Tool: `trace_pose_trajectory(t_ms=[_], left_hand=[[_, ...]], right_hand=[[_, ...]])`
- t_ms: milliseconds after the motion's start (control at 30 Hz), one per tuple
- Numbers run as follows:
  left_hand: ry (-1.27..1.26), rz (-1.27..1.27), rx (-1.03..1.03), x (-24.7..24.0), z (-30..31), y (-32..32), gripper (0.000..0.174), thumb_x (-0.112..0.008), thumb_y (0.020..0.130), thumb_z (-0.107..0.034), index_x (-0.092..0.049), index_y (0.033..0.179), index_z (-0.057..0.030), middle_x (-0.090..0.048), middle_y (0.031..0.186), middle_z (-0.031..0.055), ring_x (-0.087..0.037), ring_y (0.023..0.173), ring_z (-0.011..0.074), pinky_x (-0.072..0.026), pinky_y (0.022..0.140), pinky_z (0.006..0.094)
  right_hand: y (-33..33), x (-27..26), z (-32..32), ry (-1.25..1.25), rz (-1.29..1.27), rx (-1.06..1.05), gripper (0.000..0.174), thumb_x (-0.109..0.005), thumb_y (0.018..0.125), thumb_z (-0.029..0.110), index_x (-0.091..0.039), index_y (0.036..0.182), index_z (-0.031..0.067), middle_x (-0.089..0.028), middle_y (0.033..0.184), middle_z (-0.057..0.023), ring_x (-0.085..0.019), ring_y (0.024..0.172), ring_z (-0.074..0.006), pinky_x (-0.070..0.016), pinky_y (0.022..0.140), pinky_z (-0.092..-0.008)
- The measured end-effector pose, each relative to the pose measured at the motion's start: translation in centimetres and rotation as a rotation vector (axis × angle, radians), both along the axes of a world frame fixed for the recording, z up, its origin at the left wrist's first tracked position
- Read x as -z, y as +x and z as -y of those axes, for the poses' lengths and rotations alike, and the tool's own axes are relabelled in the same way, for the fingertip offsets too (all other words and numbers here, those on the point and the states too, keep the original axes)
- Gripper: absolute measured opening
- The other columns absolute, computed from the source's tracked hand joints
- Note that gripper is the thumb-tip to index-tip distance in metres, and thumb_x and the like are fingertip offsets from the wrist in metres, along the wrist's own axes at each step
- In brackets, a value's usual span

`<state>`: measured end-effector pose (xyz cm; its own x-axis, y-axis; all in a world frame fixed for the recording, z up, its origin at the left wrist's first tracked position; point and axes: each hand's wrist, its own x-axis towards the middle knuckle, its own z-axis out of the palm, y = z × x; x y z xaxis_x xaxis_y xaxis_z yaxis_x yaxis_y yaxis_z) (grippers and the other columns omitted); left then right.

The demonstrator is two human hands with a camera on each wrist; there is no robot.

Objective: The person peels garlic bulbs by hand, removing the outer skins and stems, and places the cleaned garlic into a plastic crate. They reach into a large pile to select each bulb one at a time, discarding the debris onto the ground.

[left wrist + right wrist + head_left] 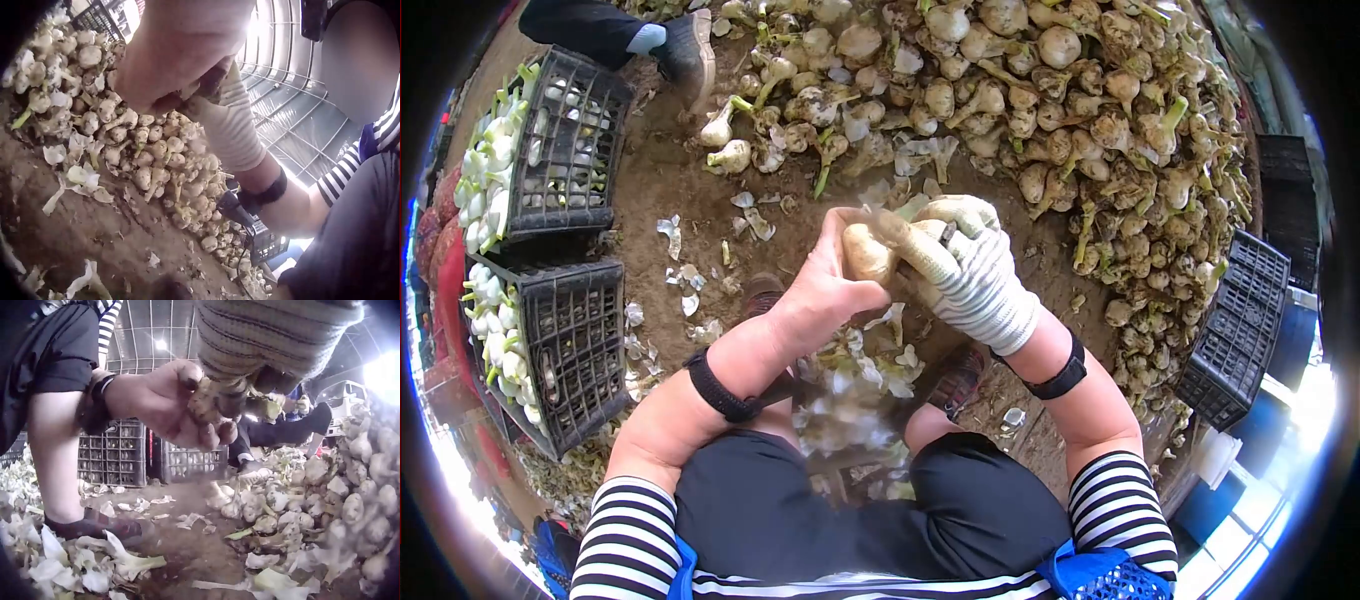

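In the head view my bare left hand (820, 275) holds a garlic bulb (868, 254), the thumb bent against its near side. The bulb, pale brown with dirt on it, also shows in the right wrist view (203, 403). My right hand (985, 270) wears a striped knit glove with a dirty thumb, which presses at the bulb's far side. Its other fingers curl round a small dark tool (948, 232), mostly hidden; I cannot tell its kind. A cut-looking pale stalk (265, 407) pokes out below the glove in the right wrist view.
A large heap of unpeeled garlic (1100, 130) spreads ahead and to the right. Two black crates (570, 345) of cleaned white garlic stand at left; another black crate (1235, 330) is at right. Peelings (855, 365) litter the ground between my feet. Another person's shoe (690, 55) is far left.
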<state>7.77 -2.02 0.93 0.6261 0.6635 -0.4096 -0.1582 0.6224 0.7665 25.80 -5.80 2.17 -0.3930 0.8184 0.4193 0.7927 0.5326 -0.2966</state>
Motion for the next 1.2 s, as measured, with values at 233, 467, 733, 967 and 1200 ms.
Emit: trace_pose_trajectory(t_ms=[233, 467, 733, 967, 1200], left_hand=[[0.071, -0.117, 0.068, 0.4, -0.2, -0.5, 0.073, -0.058, 0.065, 0.010, -0.027, 0.130, -0.0044, -0.045, 0.117, 0.0054, -0.046, 0.109, 0.0150, -0.0354, 0.097, 0.0285], [-0.468, 0.004, 0.158, 0.6, -1.8, -1.3, 0.047, -0.036, 0.093, -0.043, -0.051, 0.119, -0.0068, -0.062, 0.103, 0.0106, -0.063, 0.091, 0.0250, -0.0508, 0.077, 0.0403], [0.143, -0.018, -0.143, 0.7, -0.6, -0.4, 0.061, -0.070, 0.071, 0.005, -0.036, 0.120, -0.0082, -0.046, 0.114, 0.0050, -0.048, 0.108, 0.0150, -0.0434, 0.092, 0.0314], [0.911, -0.408, -0.201, 1.4, -0.3, -0.4, 0.059, -0.071, 0.064, 0.006, -0.041, 0.113, -0.0081, -0.045, 0.113, 0.0075, -0.049, 0.100, 0.0184, -0.0424, 0.089, 0.0313], [0.374, -0.062, -0.232, 0.4, 0.1, -0.2, 0.060, -0.074, 0.062, 0.006, -0.044, 0.112, -0.0095, -0.048, 0.105, 0.0062, -0.050, 0.098, 0.0155, -0.0433, 0.086, 0.0294]], right_hand=[[-0.7, 1.2, -0.7, -0.042, 0.125, -0.026, 0.057, -0.057, 0.068, 0.018, -0.051, 0.124, 0.0113, -0.055, 0.084, 0.0004, -0.052, 0.086, -0.0205, -0.0403, 0.080, -0.0370], [-1.0, 0.1, -1.2, 0.005, 0.151, 0.026, 0.056, -0.056, 0.070, 0.017, -0.050, 0.125, 0.0084, -0.051, 0.079, -0.0008, -0.051, 0.081, -0.0195, -0.0394, 0.079, -0.0366], [-1.6, 1.0, -0.1, -0.859, -1.661, 0.450, 0.050, -0.064, 0.080, 0.018, -0.047, 0.124, -0.0001, -0.056, 0.110, -0.0054, -0.051, 0.099, -0.0132, -0.0413, 0.087, -0.0272], [-2.9, 0.9, -0.3, -0.974, -1.390, 0.484, 0.030, -0.066, 0.078, 0.010, -0.060, 0.103, -0.0035, -0.064, 0.093, -0.0066, -0.057, 0.081, -0.0094, -0.0478, 0.071, -0.0233], [-2.6, 2.4, -0.1, -1.004, -1.679, 0.448, 0.027, -0.062, 0.079, 0.014, -0.061, 0.101, -0.0028, -0.063, 0.092, -0.0063, -0.057, 0.079, -0.0091, -0.0491, 0.066, -0.0249]])
